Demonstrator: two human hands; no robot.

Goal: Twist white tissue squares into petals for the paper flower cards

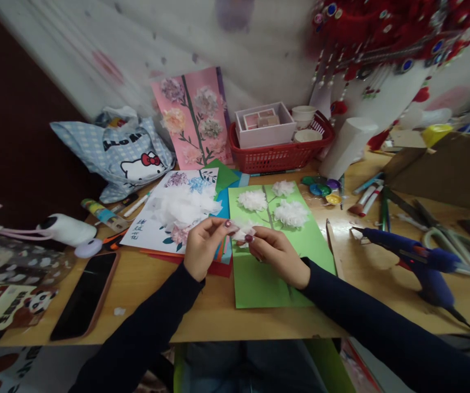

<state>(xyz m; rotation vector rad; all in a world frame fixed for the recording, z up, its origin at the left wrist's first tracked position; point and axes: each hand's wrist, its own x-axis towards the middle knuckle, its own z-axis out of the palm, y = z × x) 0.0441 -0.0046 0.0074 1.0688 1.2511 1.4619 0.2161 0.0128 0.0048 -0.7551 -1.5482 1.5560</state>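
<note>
Between my two hands is a small white tissue paper flower [242, 231], pinched from both sides. The thumb and fingers of my left hand [207, 243] close on its left edge. My right hand [279, 252] grips its right side, over the green paper [255, 284]. Several fluffy white paper flowers [292, 213] lie on that sheet along a drawn stem. Left of it, a heap of white tissue paper [179, 204] rests on a white sheet with printed flowers [144, 229].
A blue glue gun [412, 251] lies at the right beside large scissors [451, 234]. Behind stand a red basket [267, 158], a pink flower card [185, 120] and a white roll [347, 147]. A phone [85, 295] lies front left, near a thread spool [69, 230].
</note>
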